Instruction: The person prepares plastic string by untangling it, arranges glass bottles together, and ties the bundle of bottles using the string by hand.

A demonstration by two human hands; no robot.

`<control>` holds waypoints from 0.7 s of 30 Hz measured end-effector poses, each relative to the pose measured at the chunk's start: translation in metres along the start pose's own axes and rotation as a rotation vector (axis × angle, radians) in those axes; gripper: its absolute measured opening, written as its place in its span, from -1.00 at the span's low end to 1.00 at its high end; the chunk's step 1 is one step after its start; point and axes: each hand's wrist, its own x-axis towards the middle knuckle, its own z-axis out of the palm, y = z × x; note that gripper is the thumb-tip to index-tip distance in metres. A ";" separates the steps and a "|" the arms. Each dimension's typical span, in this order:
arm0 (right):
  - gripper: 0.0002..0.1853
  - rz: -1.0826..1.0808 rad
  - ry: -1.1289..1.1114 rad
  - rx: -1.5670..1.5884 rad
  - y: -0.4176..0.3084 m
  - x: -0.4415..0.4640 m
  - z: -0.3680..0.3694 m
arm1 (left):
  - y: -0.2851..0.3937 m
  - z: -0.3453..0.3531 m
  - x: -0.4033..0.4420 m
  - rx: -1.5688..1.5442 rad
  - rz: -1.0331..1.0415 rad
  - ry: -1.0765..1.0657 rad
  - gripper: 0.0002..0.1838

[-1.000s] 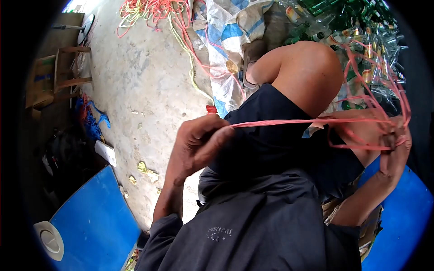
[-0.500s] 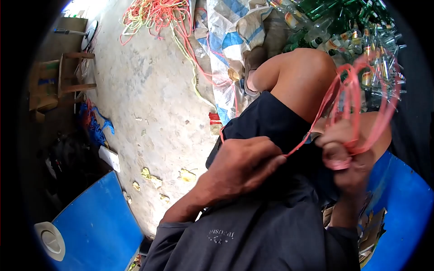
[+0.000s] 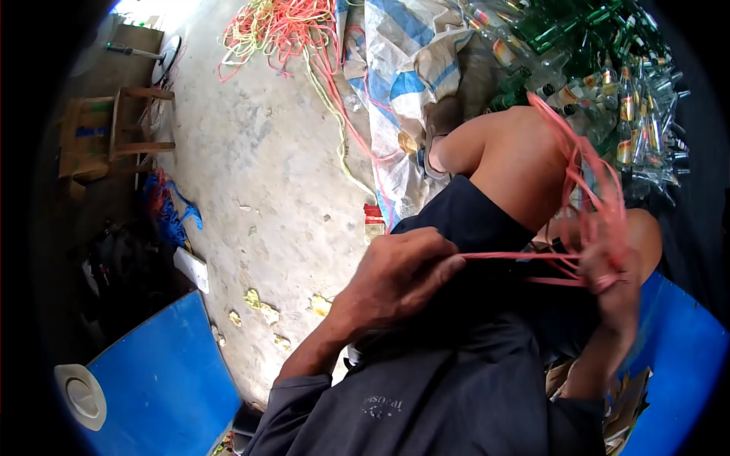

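My left hand [image 3: 407,270] is closed, thumb pressed against the fingers, pinching a strand of pink plastic twine [image 3: 506,256] above my lap. That strand runs taut to the right toward my right hand [image 3: 610,285], which is closed around looped turns of the same twine. The loops [image 3: 582,171] rise above the right hand and pass in front of my bare knee; part of them is blurred. A lower strand also runs to the right hand. Dark shorts and a dark shirt lie beneath both hands.
A tangled pink and yellow twine heap [image 3: 285,30] lies on the concrete floor [image 3: 251,152], trailing strands toward me. Glass bottles [image 3: 593,68] pile up at the upper right beside a white-and-blue woven sheet [image 3: 403,68]. Blue curved panels [image 3: 163,365] flank me. A wooden stool [image 3: 142,121] stands left.
My right hand has swung, and the loops have shifted left and narrowed. The strand between the hands went from slanted to nearly level. My left hand keeps its pinch.
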 end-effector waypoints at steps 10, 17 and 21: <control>-0.80 -0.013 0.593 0.302 0.017 -0.011 -0.090 | -0.019 -0.013 -0.011 0.028 -0.047 0.097 -0.85; -0.89 -0.471 -0.152 -0.113 -0.022 -0.006 0.038 | 0.013 0.027 0.005 0.042 0.151 -0.113 -0.89; -0.83 -0.423 -0.335 -0.202 -0.015 -0.001 0.067 | 0.017 0.042 0.009 -0.057 0.201 -0.049 -0.85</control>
